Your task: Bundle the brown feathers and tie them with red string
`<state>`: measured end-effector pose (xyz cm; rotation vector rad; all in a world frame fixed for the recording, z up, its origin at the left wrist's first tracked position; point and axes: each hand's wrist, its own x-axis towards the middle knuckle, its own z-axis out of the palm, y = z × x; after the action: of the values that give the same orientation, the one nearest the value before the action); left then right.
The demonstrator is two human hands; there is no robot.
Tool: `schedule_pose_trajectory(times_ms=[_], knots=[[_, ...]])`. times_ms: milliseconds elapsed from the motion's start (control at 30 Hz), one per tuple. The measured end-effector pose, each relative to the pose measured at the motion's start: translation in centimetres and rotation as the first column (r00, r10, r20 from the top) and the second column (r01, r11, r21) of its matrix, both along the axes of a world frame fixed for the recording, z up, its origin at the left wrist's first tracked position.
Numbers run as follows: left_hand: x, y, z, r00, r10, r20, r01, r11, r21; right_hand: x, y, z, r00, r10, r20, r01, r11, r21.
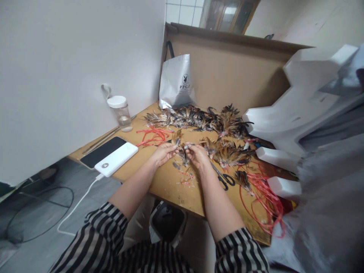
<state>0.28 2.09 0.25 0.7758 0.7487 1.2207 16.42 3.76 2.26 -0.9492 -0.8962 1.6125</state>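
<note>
Both of my hands are close together over the middle of the wooden table (165, 182). My left hand (164, 153) is closed in a pinch on a small brown feather (178, 137) that sticks up from the fingertips. My right hand (196, 154) also pinches, beside a dark feather tuft (183, 155) hanging between the hands; its fingertips seem to grip this tuft. Loose feather bits and red scraps (186, 178) lie below. Close to my right wrist are black-handled scissors (223, 178), partly hidden by the forearm. Brown feather bunches (227, 153) lie right of that hand.
A long feather pile (196, 117) runs along the back, before a silver bag (176, 81). Red strands (155, 135) lie left, more red ribbon (264, 201) right. At left are a bottle (121, 113), a phone (104, 151) and a cabled white power bank (116, 159). White foam (270, 102) edges the right.
</note>
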Motion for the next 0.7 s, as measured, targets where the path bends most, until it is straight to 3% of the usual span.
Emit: schedule_pose_trajectory(times_ms=[133,233,300,367,533,700], knots=[[0.3,0.0,0.2,0.983,0.117,-0.14,-0.115,0.993,0.023,0.5,0.4,0.1,0.995,-0.101,0.026,0.1,0.995,0.02],[0.5,0.1,0.4,0.912,0.301,-0.279,-0.272,0.952,0.14,0.5,0.5,0.1,0.985,-0.16,0.062,0.156,0.985,0.067],[0.6,0.1,0.4,0.879,0.366,-0.307,-0.314,0.927,0.205,0.4,0.4,0.2,0.983,-0.161,0.083,0.154,0.984,0.086],[0.6,0.0,0.4,0.903,0.322,-0.283,-0.272,0.941,0.204,0.3,0.3,0.1,0.981,-0.158,0.109,0.146,0.983,0.107],[0.5,-0.4,0.2,0.987,0.028,-0.158,-0.01,0.993,0.116,-0.6,0.1,-0.4,0.955,-0.203,0.215,0.166,0.97,0.18],[0.7,-0.6,0.0,0.987,-0.071,-0.146,0.087,0.991,0.105,-1.6,-0.4,-0.9,0.921,-0.226,0.318,0.145,0.955,0.26]])
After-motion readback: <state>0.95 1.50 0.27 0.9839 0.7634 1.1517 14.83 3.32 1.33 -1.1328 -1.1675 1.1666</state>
